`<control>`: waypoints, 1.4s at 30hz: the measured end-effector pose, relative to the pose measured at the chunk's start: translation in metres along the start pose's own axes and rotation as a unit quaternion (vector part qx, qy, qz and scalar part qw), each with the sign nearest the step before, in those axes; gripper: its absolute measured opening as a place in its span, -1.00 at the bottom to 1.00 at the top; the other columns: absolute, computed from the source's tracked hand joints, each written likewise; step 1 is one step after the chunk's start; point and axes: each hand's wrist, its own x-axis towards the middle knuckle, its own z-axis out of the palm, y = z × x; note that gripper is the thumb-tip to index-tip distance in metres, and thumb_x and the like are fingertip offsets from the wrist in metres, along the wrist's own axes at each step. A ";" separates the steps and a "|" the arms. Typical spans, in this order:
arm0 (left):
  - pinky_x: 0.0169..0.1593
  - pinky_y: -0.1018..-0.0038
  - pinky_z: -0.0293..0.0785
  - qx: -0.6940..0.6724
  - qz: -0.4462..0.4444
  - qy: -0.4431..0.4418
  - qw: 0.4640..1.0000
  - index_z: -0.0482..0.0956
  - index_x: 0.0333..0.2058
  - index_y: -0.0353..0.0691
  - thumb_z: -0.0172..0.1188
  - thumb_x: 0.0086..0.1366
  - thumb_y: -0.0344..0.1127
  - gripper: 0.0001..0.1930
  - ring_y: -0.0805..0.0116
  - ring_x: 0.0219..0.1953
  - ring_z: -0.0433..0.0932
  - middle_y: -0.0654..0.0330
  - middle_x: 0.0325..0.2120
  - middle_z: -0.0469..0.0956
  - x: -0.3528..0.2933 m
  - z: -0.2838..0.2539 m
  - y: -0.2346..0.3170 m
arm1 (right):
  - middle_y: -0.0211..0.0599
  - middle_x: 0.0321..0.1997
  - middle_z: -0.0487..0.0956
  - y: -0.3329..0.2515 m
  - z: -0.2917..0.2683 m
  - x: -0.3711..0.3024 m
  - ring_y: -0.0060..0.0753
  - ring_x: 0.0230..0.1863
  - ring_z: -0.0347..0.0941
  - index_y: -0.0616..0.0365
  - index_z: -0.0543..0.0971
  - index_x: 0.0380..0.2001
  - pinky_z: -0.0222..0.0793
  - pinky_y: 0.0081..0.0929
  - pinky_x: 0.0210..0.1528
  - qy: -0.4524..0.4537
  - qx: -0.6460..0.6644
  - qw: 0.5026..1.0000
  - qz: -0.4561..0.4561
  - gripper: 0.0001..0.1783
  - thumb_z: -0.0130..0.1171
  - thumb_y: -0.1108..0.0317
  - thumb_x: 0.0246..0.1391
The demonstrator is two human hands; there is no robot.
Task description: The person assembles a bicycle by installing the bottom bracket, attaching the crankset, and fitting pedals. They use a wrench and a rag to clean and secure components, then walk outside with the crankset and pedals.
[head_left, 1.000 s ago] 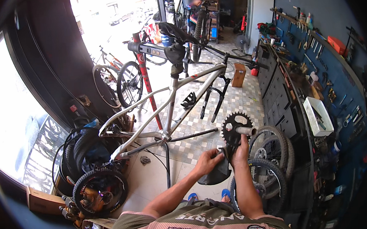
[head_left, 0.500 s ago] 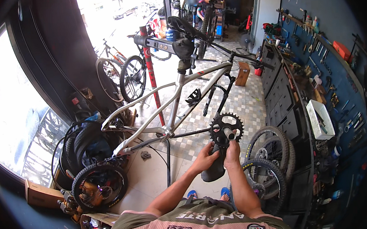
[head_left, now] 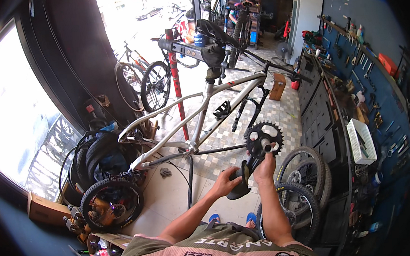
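Observation:
A black crankset, with its toothed chainring (head_left: 255,139) and a bare metal spindle (head_left: 266,146) pointing toward me, is held up in front of my body. My right hand (head_left: 265,169) is closed around it just below the spindle. Lower and to the left, my left hand (head_left: 226,181) grips a dark, soft-looking piece (head_left: 240,189) that lies against the crank arm; its kind I cannot make out. Beyond my hands, a silver bicycle frame (head_left: 200,121) without wheels hangs by its seatpost from a repair stand with a red post (head_left: 175,78).
Loose wheels (head_left: 314,208) lean at my right by black drawers (head_left: 313,114). A white basket (head_left: 357,140) and wall tools are beyond. Tires (head_left: 94,156) and a small wheel (head_left: 86,205) fill the left side. Farther off are a wooden box (head_left: 277,87) and another person (head_left: 232,16).
The whole view has shifted slightly. The crankset and both hands are a little farther right, with the crankset turned somewhat and the dark piece showing a different side. Both hands keep their hold.

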 end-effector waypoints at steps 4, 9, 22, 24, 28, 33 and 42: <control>0.10 0.22 0.49 0.104 -0.022 -0.029 0.994 0.53 0.08 -0.29 0.36 0.27 -0.19 -0.53 0.03 0.00 0.61 -0.05 -0.09 0.61 -0.018 -0.003 -0.024 | -0.23 0.06 0.66 -0.021 -0.018 0.019 -0.20 -0.05 0.62 0.09 0.50 0.20 0.55 -0.14 -0.02 -0.009 0.024 0.999 -0.046 -0.42 -0.09 -0.15 0.46; 0.12 0.16 0.49 0.072 -0.259 -0.015 0.963 0.39 0.23 -0.09 0.42 0.20 -0.18 -0.35 -0.03 0.02 0.60 -0.21 -0.09 0.58 -0.050 -0.019 -0.091 | -0.27 -0.01 0.65 -0.064 -0.019 0.020 -0.20 -0.05 0.61 0.10 0.52 0.15 0.54 -0.13 -0.06 -0.006 0.031 0.996 -0.086 -0.34 -0.10 -0.27 0.43; 0.13 0.26 0.44 0.065 -0.061 -0.072 0.993 0.58 0.02 -0.40 0.41 0.12 0.03 -0.36 0.15 0.08 0.51 -0.04 -0.06 0.50 0.030 0.026 0.005 | -0.39 -0.15 0.62 0.018 -0.025 -0.002 -0.45 -0.21 0.55 0.12 0.55 0.03 0.53 -0.37 -0.07 0.055 -0.145 0.987 0.046 -0.36 0.07 -0.29 0.35; -0.02 0.31 0.51 0.041 -0.118 -0.025 0.992 0.62 -0.11 -0.41 0.39 0.11 -0.07 -0.48 0.24 -0.14 0.59 0.07 -0.29 0.56 0.028 0.030 -0.001 | -0.23 0.01 0.58 0.003 -0.029 -0.007 -0.37 0.08 0.44 0.30 0.53 0.08 0.31 -0.35 0.25 -0.102 -0.315 0.943 0.021 -0.25 0.09 -0.29 0.35; -0.33 0.49 0.42 -0.123 -0.156 -0.011 0.980 0.60 -0.31 -0.26 0.32 0.14 -0.32 -0.82 0.52 -0.49 0.46 0.37 -0.58 0.49 0.013 0.024 0.003 | 0.01 0.16 0.60 -0.004 -0.082 -0.003 -0.05 0.22 0.50 0.24 0.46 0.29 0.30 -0.24 0.34 -0.300 -0.593 0.726 -0.176 -0.16 0.28 -0.25 0.23; -0.33 0.54 0.28 -0.160 -0.139 -0.117 0.970 0.45 -0.43 -0.14 0.26 0.20 -0.40 -0.87 0.59 -0.39 0.40 0.39 -0.48 0.47 0.001 0.002 0.015 | -0.29 0.17 0.63 0.014 -0.131 -0.023 -0.52 0.13 0.53 0.28 0.47 0.32 0.41 -0.46 0.25 -0.331 -0.296 0.861 0.246 -0.35 0.27 0.07 0.35; 0.00 0.32 0.46 0.039 0.035 -0.124 0.991 0.51 -0.02 -0.23 0.17 0.47 0.12 -0.52 0.24 -0.23 0.52 0.20 -0.30 0.57 0.003 0.002 -0.005 | -0.37 -0.25 0.73 0.044 -0.158 -0.026 -0.62 -0.16 0.58 0.24 0.74 -0.14 0.50 -0.50 -0.05 -0.197 -0.432 0.860 0.185 -0.62 0.20 0.10 0.38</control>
